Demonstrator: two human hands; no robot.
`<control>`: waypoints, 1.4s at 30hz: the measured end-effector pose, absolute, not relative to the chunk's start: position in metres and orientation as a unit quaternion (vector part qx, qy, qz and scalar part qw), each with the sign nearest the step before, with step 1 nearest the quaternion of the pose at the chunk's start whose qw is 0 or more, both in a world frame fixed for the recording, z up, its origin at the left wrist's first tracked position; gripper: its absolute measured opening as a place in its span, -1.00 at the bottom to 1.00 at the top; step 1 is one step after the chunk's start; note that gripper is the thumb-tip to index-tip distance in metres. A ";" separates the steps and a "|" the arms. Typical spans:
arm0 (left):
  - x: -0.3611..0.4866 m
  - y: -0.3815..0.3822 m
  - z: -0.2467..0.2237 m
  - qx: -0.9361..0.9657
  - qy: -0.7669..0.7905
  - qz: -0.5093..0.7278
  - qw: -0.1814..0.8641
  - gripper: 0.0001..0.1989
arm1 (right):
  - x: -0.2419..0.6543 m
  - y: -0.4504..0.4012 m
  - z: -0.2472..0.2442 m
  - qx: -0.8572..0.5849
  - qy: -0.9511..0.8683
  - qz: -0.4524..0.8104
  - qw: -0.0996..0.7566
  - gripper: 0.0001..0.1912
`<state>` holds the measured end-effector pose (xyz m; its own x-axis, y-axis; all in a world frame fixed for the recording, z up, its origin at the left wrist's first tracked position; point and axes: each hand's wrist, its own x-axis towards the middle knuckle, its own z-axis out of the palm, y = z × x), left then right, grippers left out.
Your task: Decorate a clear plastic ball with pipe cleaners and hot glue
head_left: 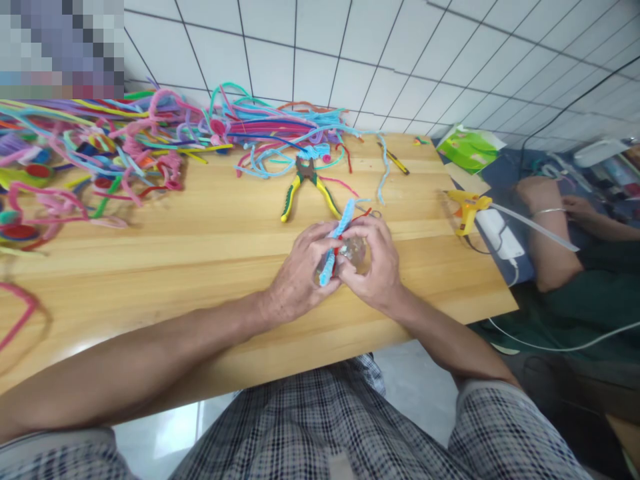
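White tiled wall (320, 47) is rising beyond both hands, and below it a wooden table (200, 253) is spreading out under them. Checked clothing (300, 427) is covering the person's body, nearer than the hands. A heap of fuzzy coloured stems (135, 140) is sprawling beyond and to the left of the left hand, in pinks, blues, yellows and greens. Well to the right of the right hand, another person's arm (550, 233) is reaching in.

The left hand (300, 270) is pinching a light-blue fuzzy piece (346, 217) between thumb and fingers, and the right hand (375, 267) is gripping the same piece from the other side, so it is sitting tilted between the two. Beyond the right hand, well off to the right, a green packet (467, 150) is lying. Yellow-and-green pliers (305, 172) are resting just beyond the left hand, handles pointing back toward it. To the right of the right hand, a yellow glue gun (467, 207) is lying near the table's edge. A yellow-and-black knife (399, 162) is lying farther beyond the right hand. Something clear and shiny (356, 250), partly hidden, is showing between the right thumb and fingers, and a red strand (337, 250) is touching the blue piece there.
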<state>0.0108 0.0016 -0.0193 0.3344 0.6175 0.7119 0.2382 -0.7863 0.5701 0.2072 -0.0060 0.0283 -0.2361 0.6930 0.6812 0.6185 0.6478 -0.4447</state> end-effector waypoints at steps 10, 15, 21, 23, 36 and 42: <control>0.006 0.003 -0.020 0.808 0.272 0.490 0.183 -0.36 | 0.214 -0.001 0.029 -0.409 -0.789 0.056 0.455 -0.67; 0.005 0.004 -0.018 0.805 0.270 0.493 0.191 -0.31 | 0.220 0.002 0.029 -0.419 -0.790 0.081 0.440 -0.74; 0.004 0.005 -0.014 0.811 0.273 0.482 0.190 -0.30 | 0.221 0.003 0.030 -0.423 -0.792 0.078 0.432 -0.72; 0.004 0.005 -0.013 0.812 0.275 0.479 0.187 -0.32 | 0.219 0.002 0.031 -0.424 -0.793 0.071 0.432 -0.69; 0.006 0.005 -0.017 0.811 0.271 0.482 0.191 -0.30 | 0.210 -0.003 0.037 -0.469 -0.777 0.087 0.410 -0.60; 0.008 0.004 -0.019 0.798 0.278 0.491 0.212 -0.27 | 0.208 -0.002 0.035 -0.480 -0.766 0.102 0.416 -0.58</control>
